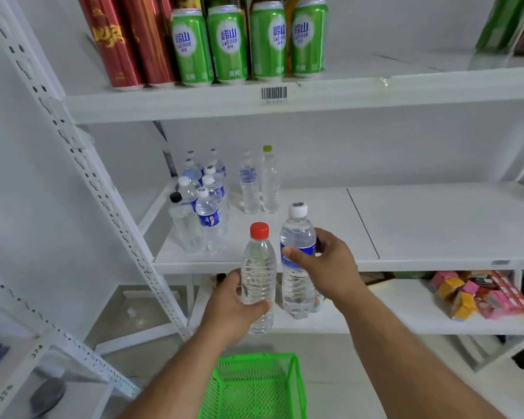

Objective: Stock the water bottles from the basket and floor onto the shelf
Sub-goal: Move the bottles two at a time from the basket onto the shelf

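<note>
Before the front edge of the middle shelf, the left hand has its fingers clenched around a red-capped bottle and the right hand grips a white-capped bottle, both upright, above the green basket, with more bottles clustered near the shelf's left rear corner.

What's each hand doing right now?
Left hand: fingers closed around the red-capped bottle.
Right hand: fingers closed around the white-capped bottle.
</note>
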A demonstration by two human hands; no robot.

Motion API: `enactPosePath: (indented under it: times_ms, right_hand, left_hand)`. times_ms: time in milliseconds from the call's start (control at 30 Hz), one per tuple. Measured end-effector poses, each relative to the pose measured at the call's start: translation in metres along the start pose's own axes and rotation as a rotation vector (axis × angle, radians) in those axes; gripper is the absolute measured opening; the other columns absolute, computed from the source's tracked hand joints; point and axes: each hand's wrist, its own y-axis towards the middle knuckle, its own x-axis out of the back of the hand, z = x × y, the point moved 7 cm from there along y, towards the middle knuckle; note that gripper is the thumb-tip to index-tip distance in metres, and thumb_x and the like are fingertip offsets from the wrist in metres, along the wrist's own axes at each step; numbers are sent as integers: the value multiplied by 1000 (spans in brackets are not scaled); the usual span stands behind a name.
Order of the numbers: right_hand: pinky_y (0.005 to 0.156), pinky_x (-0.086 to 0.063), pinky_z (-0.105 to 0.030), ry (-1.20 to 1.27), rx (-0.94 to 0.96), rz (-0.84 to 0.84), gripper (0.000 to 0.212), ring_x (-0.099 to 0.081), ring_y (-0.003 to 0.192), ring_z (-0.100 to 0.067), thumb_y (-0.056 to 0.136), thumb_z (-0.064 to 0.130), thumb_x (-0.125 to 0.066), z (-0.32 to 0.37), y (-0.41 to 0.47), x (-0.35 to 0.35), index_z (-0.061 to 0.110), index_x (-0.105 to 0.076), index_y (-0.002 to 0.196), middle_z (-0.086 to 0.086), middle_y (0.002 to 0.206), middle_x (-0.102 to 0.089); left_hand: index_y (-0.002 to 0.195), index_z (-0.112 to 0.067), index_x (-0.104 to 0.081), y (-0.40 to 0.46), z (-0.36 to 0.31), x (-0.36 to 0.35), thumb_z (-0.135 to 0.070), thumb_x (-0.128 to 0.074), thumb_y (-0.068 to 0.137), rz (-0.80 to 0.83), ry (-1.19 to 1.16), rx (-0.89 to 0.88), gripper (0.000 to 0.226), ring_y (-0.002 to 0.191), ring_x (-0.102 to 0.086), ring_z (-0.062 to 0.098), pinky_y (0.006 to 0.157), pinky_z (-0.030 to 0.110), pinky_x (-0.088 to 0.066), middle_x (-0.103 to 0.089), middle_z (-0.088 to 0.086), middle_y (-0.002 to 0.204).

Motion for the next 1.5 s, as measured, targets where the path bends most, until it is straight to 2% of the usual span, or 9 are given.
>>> enactPosePath:
  times_ms: [267, 400, 533, 667, 800, 900, 1033, 1233, 1500]
  right_hand:
    - [81, -57, -27, -51, -4, 13, 37, -69, 89, -3, 77, 37, -82, -8, 59, -9, 31, -69, 111, 15, 97, -74]
    - [74, -51, -18, -85, 0, 6, 37, -68, 85, -1, 77, 34, -84, -3, 88, -19, 29, -69, 110, 16, 94, -74]
    - [73, -50, -20, -108, -11, -15, 34, -68, 86, -8, 77, 31, -83, -1, 112, -28, 27, -68, 108, 12, 93, -73]
    - [70, -50, -17, -108, -22, -9, 26, -68, 83, -10, 77, 27, -84, -1, 136, -35, 33, -68, 97, 12, 88, -72]
    - [70, -51, -21, -129, -4, 0, 25, -67, 81, -13, 77, 24, -83, -7, 166, -40, 40, -63, 82, 13, 84, -72]
    - [66, -48, -17, -140, 3, 36, 25, -65, 76, -6, 79, 25, -82, -15, 189, -46, 40, -63, 85, 17, 83, -69]
    - [64, -45, -16, -149, -19, 67, 21, -63, 74, -3, 79, 27, -81, -34, 220, -50, 31, -71, 96, 12, 84, -72]
    - [56, -42, -2, -173, -33, 111, 22, -61, 69, 11, 76, 22, -83, -62, 261, -65, 32, -70, 92, 15, 79, -71]
    - [67, -47, -15, -176, -9, 107, 24, -62, 81, -3, 75, 22, -82, -80, 305, -84, 25, -68, 95, 13, 87, -66]
  left_hand:
    - [110, -37, -60, 58, -3, -1, -22, -85, 66, 10, -3, -32, 53, 89, -70, 0, 86, 34, -57, -74, -17, 97]
    - [107, -40, -56, 91, -2, 5, -22, -84, 70, -13, 9, -43, 51, 89, -62, -3, 72, 16, -45, -68, -16, 96]
    - [107, -42, -52, 123, -1, 9, -27, -83, 66, -27, 50, -60, 53, 92, -59, -3, 73, 18, -45, -60, -19, 100]
    - [111, -36, -54, 149, -1, 5, -18, -84, 70, -1, 53, -60, 53, 88, -56, -8, 68, 11, -40, -58, -22, 96]
    - [111, -36, -56, 179, 5, 2, -23, -84, 68, -32, 58, -30, 53, 88, -60, -6, 70, 14, -44, -64, -17, 97]
    - [103, -41, -56, 200, 10, -1, -26, -83, 67, -68, 45, 6, 48, 89, -62, -3, 73, 21, -48, -67, -16, 96]
    - [95, -44, -56, 230, 12, -8, -23, -84, 68, -107, 20, 32, 44, 86, -62, -5, 70, 19, -47, -68, -18, 93]
    - [109, -40, -57, 280, 19, -20, -23, -84, 69, -142, 13, 62, 51, 91, -62, 6, 78, 26, -49, -65, -18, 97]
    - [118, -33, -60, 337, 35, -27, -23, -85, 66, -194, -45, 57, 58, 98, -64, 9, 83, 29, -54, -68, -12, 105]
